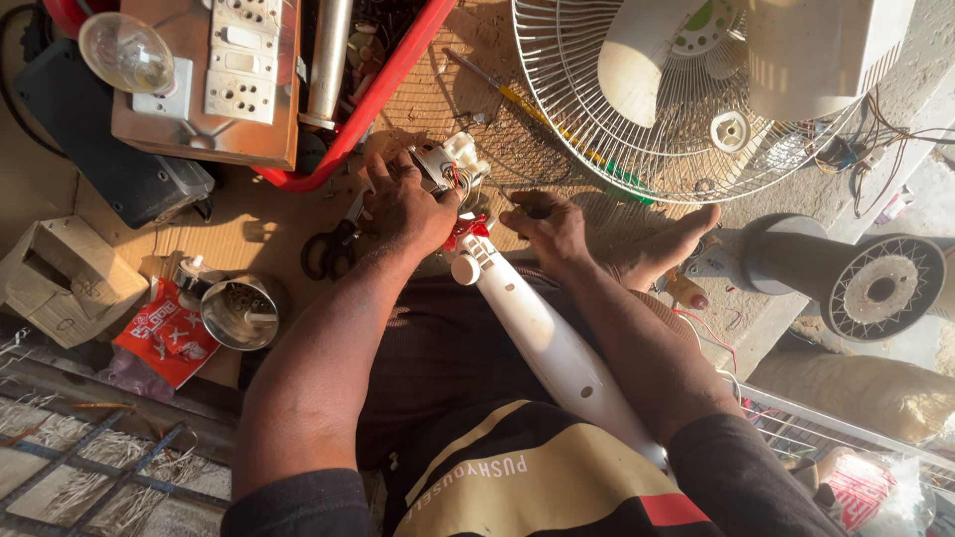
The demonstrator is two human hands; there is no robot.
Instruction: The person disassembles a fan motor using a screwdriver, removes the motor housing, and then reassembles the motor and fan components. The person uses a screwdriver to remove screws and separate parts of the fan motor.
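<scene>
Just above the white fan stand tube (542,333), the left hand (408,209) clamps the wired switch assembly (450,167) steady while the right hand (550,231) pinches a small tool.

Wire fan guard (597,109) top centre, white fan motor housing (657,50) lying on it. Yellow-handled screwdriver (517,99) under guard. Red tray (398,60) upper left; beside it wooden switch board (209,89) with clear bulb (126,52). Black scissors (333,249) near metal cup (239,313), red packet (164,333), cardboard box (65,278). Grey round fan base (880,288) right.
</scene>
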